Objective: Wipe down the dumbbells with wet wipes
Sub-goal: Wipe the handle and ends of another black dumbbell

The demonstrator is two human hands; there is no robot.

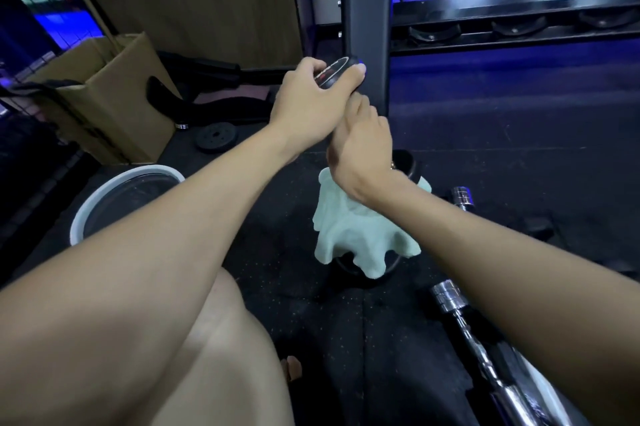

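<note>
Up front, the left hand (308,96) has its grip clamped on the upper head of a black dumbbell (337,74), fingers curled over the round end cap and the thumb wrapped along its near side. That dumbbell stands roughly upright, its top end against the dark rack post (363,10) behind it. Just below, the right hand (360,148) closes around the middle of the dumbbell with a pale green cloth (360,231) bunched under the palm; how the fingers lie on the far side cannot be told, since the back of the hand faces the camera. The cloth spills down from the wrist in loose folds and drapes over the dumbbell's lower head, which sits on the dark rubber floor (519,148).

Both forearms reach forward from the lower corners of the view, the left one crossing diagonally toward the middle, the right one coming in from the lower right, so that the two hands meet one above the other, touching. A bare knee (214,356) shows beneath the left forearm.

To the left on the floor stands a white-rimmed bucket (83,214), with a cardboard box (114,103) beyond it and a small black weight plate (216,140) lying flat nearby. At the right, a chrome bar (453,301) lies on the floor under the right forearm.
</note>
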